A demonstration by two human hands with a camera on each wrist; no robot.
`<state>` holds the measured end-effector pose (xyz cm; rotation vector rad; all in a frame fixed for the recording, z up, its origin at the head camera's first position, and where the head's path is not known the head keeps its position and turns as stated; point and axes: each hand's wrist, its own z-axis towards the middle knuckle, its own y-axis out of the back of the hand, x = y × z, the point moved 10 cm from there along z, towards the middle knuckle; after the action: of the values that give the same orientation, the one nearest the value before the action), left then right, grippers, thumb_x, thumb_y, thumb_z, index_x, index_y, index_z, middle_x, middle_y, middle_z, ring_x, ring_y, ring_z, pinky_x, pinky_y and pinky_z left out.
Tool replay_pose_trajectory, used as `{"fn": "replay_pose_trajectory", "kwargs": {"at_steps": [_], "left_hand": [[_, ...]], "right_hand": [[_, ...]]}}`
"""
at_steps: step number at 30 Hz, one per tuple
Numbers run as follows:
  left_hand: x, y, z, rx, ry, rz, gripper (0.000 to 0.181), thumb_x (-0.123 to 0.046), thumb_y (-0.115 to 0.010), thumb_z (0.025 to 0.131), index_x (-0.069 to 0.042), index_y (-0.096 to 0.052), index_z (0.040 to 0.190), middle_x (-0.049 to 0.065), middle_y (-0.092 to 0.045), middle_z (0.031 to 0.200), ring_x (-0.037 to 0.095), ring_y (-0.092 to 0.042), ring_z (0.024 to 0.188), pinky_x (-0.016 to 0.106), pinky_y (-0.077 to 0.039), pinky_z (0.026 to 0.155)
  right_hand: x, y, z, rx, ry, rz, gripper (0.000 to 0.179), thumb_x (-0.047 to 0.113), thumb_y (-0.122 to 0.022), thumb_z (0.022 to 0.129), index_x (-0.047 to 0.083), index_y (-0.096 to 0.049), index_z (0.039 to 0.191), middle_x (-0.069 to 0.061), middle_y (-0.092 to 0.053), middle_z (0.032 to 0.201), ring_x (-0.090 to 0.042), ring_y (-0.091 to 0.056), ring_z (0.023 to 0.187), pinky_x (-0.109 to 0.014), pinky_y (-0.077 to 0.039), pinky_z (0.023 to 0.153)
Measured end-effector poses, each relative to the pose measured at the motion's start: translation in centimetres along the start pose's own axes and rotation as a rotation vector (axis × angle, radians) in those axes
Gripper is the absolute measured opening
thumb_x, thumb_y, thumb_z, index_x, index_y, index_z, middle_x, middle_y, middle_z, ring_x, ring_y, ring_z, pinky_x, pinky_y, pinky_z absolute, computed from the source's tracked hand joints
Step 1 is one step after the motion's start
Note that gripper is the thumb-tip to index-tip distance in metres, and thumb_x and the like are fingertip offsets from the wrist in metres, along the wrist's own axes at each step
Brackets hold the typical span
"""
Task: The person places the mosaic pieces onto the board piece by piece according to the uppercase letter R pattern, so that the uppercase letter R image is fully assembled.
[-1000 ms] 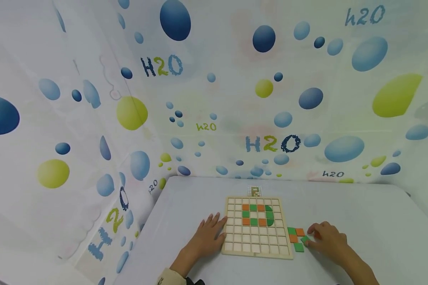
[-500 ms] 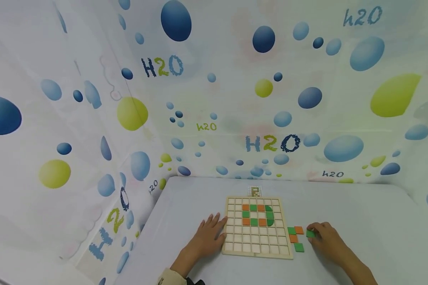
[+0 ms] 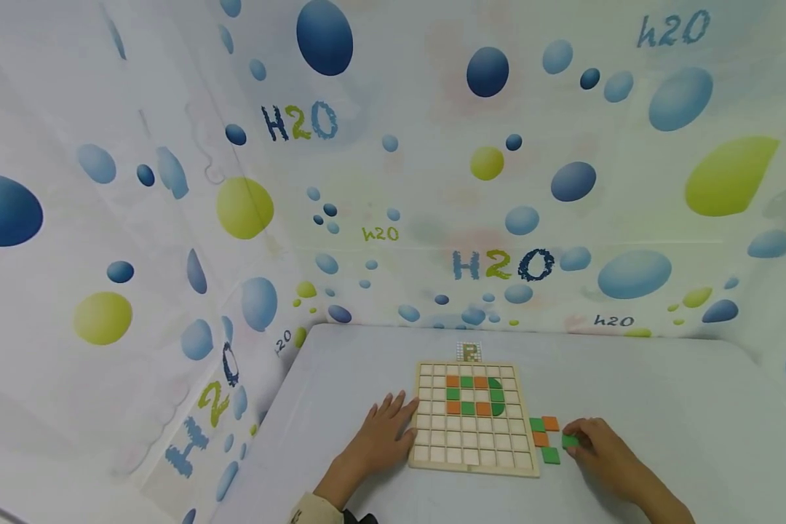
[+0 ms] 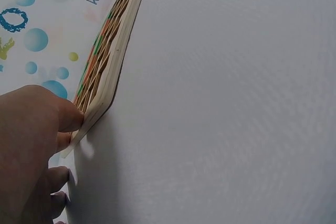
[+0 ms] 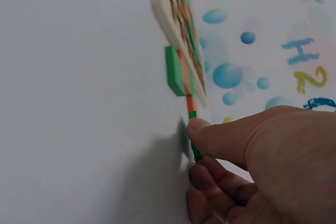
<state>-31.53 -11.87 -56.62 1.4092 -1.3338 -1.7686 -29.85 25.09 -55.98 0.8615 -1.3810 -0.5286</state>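
A wooden grid board (image 3: 468,439) lies on the table, with green and orange tiles (image 3: 467,408) set in its upper cells in a ring that is rounded at the right. My left hand (image 3: 381,439) rests flat at the board's left edge, fingers spread; in the left wrist view its fingertips are right at the wooden rim. To the right of the board, my right hand (image 3: 601,453) pinches a green tile (image 5: 195,148) between thumb and fingers. Between that hand and the board lie loose tiles: a green one (image 3: 551,455) nearest me, an orange one (image 3: 540,439), and others behind.
A small card (image 3: 469,352) with a gridded pattern stands out behind the board's far edge. The pale table (image 3: 340,364) reaches back to a white curtain (image 3: 426,182) printed with blue and lime drops.
My right hand has drawn the green tile away from the loose tiles, to the right, then slightly nearer me. The left hand and the board have stayed in place.
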Motion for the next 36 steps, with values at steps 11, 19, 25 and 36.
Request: {"fn": "replay_pose_trajectory", "kwargs": {"at_steps": [11,19,25,36], "left_hand": [[0.1,-0.1,0.2,0.000,-0.002,0.022,0.060,-0.040,-0.049,0.109,-0.021,-0.040,0.165,0.013,-0.030,0.173,0.040,-0.024,0.161,0.065,-0.021,0.127],[0.1,-0.2,0.1,0.010,0.001,0.011,0.060,-0.041,-0.049,0.109,-0.021,-0.039,0.165,0.014,-0.029,0.173,0.040,-0.023,0.161,0.066,-0.020,0.127],[0.2,-0.1,0.0,-0.003,-0.003,0.025,0.060,-0.040,-0.049,0.109,-0.021,-0.039,0.165,0.014,-0.029,0.173,0.040,-0.024,0.161,0.065,-0.020,0.127],[0.3,-0.2,-0.1,-0.002,-0.010,0.029,0.060,-0.040,-0.050,0.109,-0.021,-0.039,0.165,0.014,-0.030,0.173,0.040,-0.025,0.160,0.066,-0.021,0.127]], "right_hand": [[3.6,-1.1,1.8,0.022,0.055,0.128,0.029,0.018,-0.075,0.099,0.006,-0.067,0.124,-0.007,-0.059,0.114,-0.017,-0.059,0.103,-0.032,-0.057,0.086],[7.1,-3.9,4.4,-0.019,0.063,0.097,0.026,0.014,-0.077,0.097,0.007,-0.068,0.120,-0.005,-0.056,0.109,-0.016,-0.055,0.100,-0.038,-0.054,0.088],[10.7,-5.9,5.7,-0.061,0.098,0.099,0.029,0.008,-0.077,0.095,0.008,-0.068,0.123,-0.003,-0.057,0.107,-0.015,-0.056,0.099,-0.040,-0.054,0.088],[15.3,-9.2,6.7,-0.099,0.291,-0.012,0.015,0.011,-0.083,0.090,0.016,-0.069,0.094,0.004,-0.057,0.095,-0.014,-0.057,0.090,-0.036,-0.054,0.078]]}}
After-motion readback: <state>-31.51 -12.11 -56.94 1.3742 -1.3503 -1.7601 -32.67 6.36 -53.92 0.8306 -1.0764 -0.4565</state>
